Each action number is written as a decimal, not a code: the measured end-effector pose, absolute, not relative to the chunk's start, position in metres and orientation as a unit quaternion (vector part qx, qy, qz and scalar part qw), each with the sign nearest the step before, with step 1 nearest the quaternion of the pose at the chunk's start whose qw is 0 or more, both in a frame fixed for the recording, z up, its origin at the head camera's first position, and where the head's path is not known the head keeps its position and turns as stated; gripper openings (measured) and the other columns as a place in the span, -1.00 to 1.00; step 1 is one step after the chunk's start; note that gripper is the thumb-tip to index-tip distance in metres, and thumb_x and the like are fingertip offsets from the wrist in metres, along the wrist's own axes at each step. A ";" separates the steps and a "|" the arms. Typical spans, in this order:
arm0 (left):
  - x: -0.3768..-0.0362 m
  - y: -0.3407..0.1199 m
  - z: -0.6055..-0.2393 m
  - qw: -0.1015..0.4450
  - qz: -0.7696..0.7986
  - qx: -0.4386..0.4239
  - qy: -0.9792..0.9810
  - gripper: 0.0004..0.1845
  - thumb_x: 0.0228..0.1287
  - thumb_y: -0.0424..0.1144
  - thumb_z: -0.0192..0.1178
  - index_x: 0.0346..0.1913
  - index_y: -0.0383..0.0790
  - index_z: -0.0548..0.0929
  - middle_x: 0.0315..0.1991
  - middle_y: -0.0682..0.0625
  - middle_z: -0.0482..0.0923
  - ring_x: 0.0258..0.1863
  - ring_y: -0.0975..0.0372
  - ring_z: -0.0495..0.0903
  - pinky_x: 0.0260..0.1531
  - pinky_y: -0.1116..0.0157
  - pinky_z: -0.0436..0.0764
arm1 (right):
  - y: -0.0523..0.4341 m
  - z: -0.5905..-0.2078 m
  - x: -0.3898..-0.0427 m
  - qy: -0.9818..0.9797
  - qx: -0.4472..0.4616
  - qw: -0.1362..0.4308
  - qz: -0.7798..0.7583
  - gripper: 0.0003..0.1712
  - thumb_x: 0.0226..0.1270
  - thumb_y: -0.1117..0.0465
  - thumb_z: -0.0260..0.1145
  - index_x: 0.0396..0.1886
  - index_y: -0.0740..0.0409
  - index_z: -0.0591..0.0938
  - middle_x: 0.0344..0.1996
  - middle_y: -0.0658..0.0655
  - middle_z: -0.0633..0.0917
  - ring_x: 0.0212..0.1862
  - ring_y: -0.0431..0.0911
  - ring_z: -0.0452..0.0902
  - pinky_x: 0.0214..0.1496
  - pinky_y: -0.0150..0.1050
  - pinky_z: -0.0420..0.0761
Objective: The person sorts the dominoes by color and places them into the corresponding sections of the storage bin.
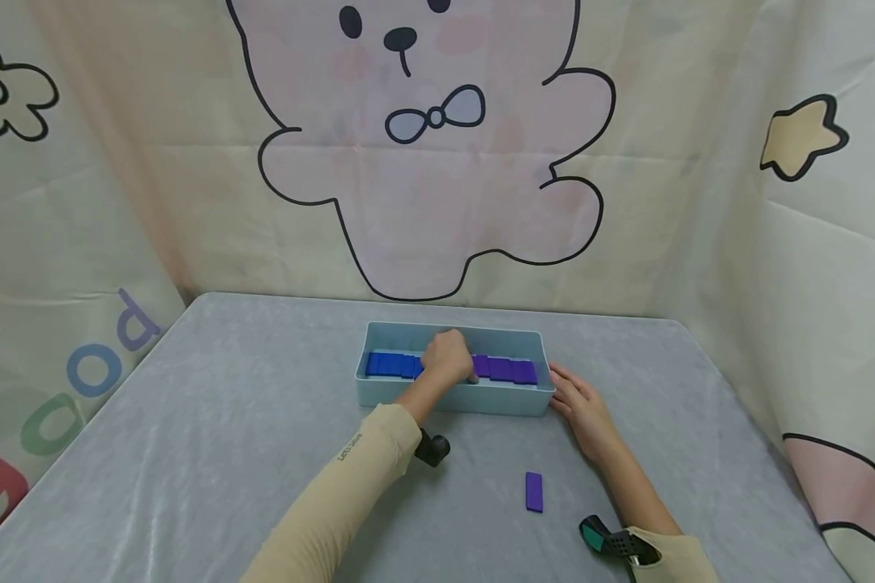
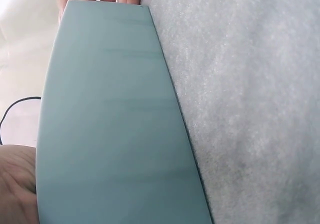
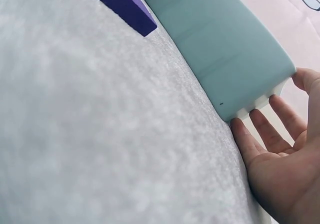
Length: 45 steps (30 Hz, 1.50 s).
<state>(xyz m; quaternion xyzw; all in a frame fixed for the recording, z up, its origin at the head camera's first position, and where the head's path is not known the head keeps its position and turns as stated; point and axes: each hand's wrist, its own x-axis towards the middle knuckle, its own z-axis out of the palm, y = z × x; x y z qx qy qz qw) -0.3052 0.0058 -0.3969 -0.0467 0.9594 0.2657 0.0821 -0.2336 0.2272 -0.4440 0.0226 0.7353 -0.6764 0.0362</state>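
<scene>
Two pieces of writing could be read: small lettering on the beige sleeve [image 1: 350, 447] of the left arm, too small to make out fully, and large coloured letters "ood" on the curtain [image 1: 87, 372] to the left of the tray. A pale blue tray [image 1: 454, 399] sat near the middle of the grey cloth-covered table [image 1: 211, 453], and in it lay a row of tiles, blue ones [image 1: 390, 364] toward its left end and purple ones [image 1: 506, 370] toward its right end. The left hand [image 1: 448, 358] reached down into the tray over the middle of that row, fingers curled down onto the tiles; whether they pinched one could not be told. The right hand [image 1: 582, 405] lay against the tray's right end, its fingers [image 3: 267, 131] straight, spread a little and touching the outer wall. One loose purple tile [image 1: 534, 491] lay flat on the table in front of the tray, well apart from both hands. Behind the tray hung a cream curtain printed with a big pink bear [image 1: 437, 146] wearing a bow tie, a flower outline [image 1: 7, 93] and a yellow star [image 1: 802, 138].
</scene>
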 end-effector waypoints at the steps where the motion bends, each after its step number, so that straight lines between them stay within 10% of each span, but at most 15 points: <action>1: -0.305 0.006 -0.396 0.085 0.264 -0.046 0.960 -0.54 -0.01 -0.18 0.72 0.01 -0.10 0.84 0.06 -0.01 0.78 0.00 0.07 0.74 -0.16 0.08 0.78 | 0.227 -0.444 -0.234 0.736 0.024 0.037 -0.676 -0.30 0.76 0.01 0.03 0.64 0.34 0.23 0.58 0.39 0.31 0.02 -0.43 0.61 0.13 -0.57 0.57; 23: -0.286 -0.012 -0.385 0.091 0.338 0.043 0.936 -0.42 0.22 -0.13 0.59 0.32 -0.07 0.72 0.45 -0.15 0.52 0.47 -0.09 0.41 0.33 -0.02 0.59 | 0.229 -0.446 -0.232 0.736 0.015 0.034 -0.676 -0.31 0.77 0.01 0.01 0.64 0.34 0.23 0.56 0.43 0.31 0.00 -0.46 0.61 0.13 -0.55 0.58; 35: -0.272 -0.022 -0.374 0.065 0.384 0.090 0.917 -0.41 0.27 -0.16 0.55 0.36 -0.09 0.69 0.44 -0.19 0.53 0.19 -0.11 0.60 0.17 -0.03 0.66 | 0.228 -0.445 -0.232 0.738 0.016 0.032 -0.674 -0.32 0.77 0.02 0.02 0.63 0.34 0.25 0.56 0.43 0.31 0.00 -0.45 0.61 0.13 -0.55 0.58; 45: -0.249 -0.026 -0.371 0.023 0.429 0.107 0.897 -0.40 0.27 -0.21 0.54 0.36 -0.21 0.66 0.35 -0.30 0.50 0.32 -0.09 0.42 0.29 -0.13 0.55 | 0.229 -0.445 -0.232 0.740 0.009 0.038 -0.671 -0.31 0.77 0.01 0.01 0.64 0.34 0.22 0.58 0.41 0.30 0.01 -0.45 0.60 0.13 -0.56 0.57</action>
